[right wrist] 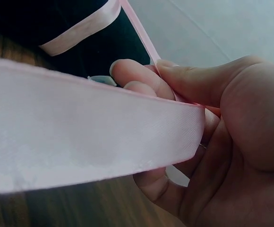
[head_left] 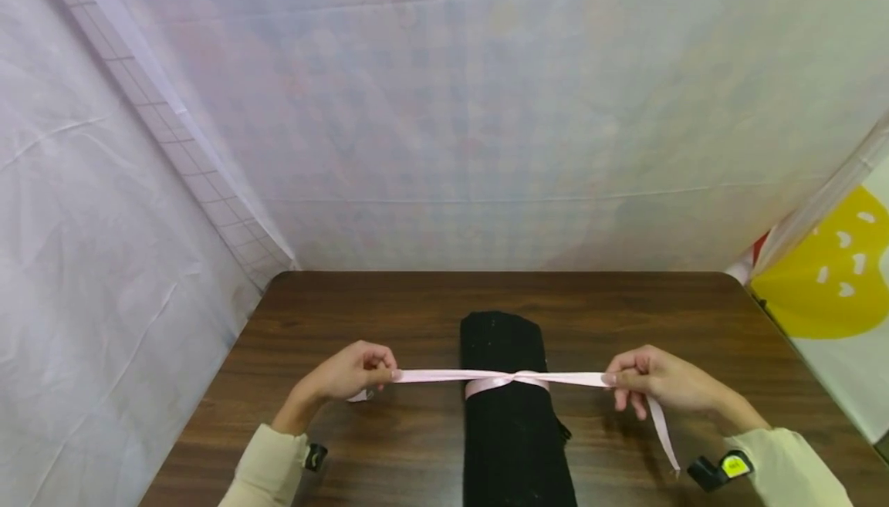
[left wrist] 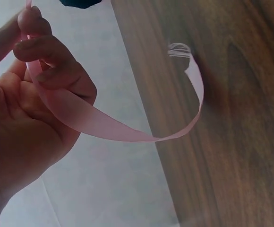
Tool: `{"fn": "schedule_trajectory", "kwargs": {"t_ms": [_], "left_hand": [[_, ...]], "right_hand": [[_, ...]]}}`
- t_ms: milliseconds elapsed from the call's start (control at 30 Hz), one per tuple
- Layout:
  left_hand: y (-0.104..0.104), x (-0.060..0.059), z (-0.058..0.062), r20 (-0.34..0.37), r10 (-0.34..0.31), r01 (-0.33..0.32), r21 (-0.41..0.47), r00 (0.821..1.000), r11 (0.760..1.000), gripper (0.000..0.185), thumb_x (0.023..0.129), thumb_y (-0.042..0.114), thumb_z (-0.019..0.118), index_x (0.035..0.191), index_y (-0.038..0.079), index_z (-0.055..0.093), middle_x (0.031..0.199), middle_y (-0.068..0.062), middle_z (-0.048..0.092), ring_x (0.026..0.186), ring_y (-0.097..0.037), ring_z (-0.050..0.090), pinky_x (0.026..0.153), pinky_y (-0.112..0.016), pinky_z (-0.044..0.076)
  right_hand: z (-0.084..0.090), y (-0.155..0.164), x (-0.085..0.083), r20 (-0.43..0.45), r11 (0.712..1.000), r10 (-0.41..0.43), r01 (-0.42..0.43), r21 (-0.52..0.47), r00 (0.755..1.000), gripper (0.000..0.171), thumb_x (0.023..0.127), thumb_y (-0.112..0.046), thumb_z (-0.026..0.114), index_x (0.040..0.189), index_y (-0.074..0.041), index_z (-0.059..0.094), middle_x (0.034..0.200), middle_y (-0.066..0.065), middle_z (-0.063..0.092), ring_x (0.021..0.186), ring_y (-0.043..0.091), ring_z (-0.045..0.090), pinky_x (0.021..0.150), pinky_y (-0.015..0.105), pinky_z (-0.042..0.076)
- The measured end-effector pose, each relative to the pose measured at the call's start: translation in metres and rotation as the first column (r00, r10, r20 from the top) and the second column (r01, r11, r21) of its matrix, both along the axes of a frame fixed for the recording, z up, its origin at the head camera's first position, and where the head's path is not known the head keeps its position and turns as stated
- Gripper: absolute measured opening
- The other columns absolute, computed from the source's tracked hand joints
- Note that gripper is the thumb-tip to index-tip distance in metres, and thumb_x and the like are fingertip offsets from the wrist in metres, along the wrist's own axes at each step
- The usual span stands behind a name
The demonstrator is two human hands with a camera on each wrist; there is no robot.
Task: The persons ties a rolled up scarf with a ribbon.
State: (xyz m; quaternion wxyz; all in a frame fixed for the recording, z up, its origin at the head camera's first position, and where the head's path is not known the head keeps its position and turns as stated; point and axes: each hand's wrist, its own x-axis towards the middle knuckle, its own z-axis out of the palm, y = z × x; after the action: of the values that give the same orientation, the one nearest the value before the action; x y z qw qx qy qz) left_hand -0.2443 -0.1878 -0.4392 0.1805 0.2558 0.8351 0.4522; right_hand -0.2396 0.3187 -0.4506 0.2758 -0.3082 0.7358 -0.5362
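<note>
A black rolled or folded cloth bundle (head_left: pixel 514 445) lies lengthwise on the table, its near end cut off by the frame. Round it runs a pale pink satin ribbon (head_left: pixel 488 385), crossed in a knot on top. My left hand (head_left: pixel 347 372) pinches one ribbon end between thumb and fingers, left of the bundle. On the other side my right hand (head_left: pixel 656 377) pinches the second end. Both lengths stretch straight and level from the knot. A loose tail (left wrist: pixel 193 94) with a frayed tip curls below the left hand, and another tail (head_left: pixel 663 434) hangs from the right.
The dark wood-grain table (head_left: pixel 361 299) has rounded far corners. White sheeting (head_left: pixel 486 144) stands behind it and along the left side. At the right hangs a sheet with a yellow printed shape (head_left: pixel 826 275). A small dark strap or pull (head_left: pixel 564 430) sticks out beside the bundle.
</note>
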Motion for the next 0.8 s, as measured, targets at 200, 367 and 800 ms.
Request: {"fn": "schedule_trajectory", "kwargs": {"t_ms": [200, 367, 800], "left_hand": [[0.001, -0.001, -0.008, 0.039, -0.002, 0.001, 0.016, 0.999, 1.0, 0.018, 0.094, 0.011, 0.066, 0.088, -0.006, 0.064, 0.066, -0.016, 0.058, 0.049, -0.003, 0.041, 0.043, -0.017, 0.03], [0.003, -0.002, -0.014, 0.089, -0.028, 0.026, 0.024, 0.996, 0.999, 0.015, 0.094, 0.012, 0.065, 0.088, -0.002, 0.064, 0.067, -0.008, 0.06, 0.052, -0.007, 0.046, 0.044, -0.02, 0.036], [0.001, -0.005, -0.016, 0.164, -0.09, 0.082, 0.055, 0.982, 0.995, 0.012, 0.094, 0.007, 0.065, 0.095, -0.005, 0.065, 0.075, -0.018, 0.069, 0.062, -0.015, 0.059, 0.055, -0.023, 0.048]], "right_hand": [[-0.011, -0.001, -0.003, 0.009, 0.999, 0.012, -0.012, -0.031, 1.0, 0.025, 0.103, -0.005, 0.047, 0.104, 0.018, 0.057, 0.079, 0.03, 0.064, 0.057, 0.004, 0.062, 0.048, 0.027, 0.052], [-0.013, -0.001, -0.005, 0.006, 1.0, -0.004, 0.004, -0.02, 1.0, 0.025, 0.103, -0.005, 0.048, 0.103, 0.019, 0.057, 0.078, 0.024, 0.068, 0.058, 0.005, 0.063, 0.049, 0.029, 0.053], [-0.01, 0.012, -0.006, 0.018, 0.997, 0.021, -0.02, -0.069, 1.0, 0.027, 0.104, -0.002, 0.043, 0.113, 0.023, 0.051, 0.088, 0.018, 0.07, 0.069, 0.015, 0.069, 0.064, 0.036, 0.057]]}}
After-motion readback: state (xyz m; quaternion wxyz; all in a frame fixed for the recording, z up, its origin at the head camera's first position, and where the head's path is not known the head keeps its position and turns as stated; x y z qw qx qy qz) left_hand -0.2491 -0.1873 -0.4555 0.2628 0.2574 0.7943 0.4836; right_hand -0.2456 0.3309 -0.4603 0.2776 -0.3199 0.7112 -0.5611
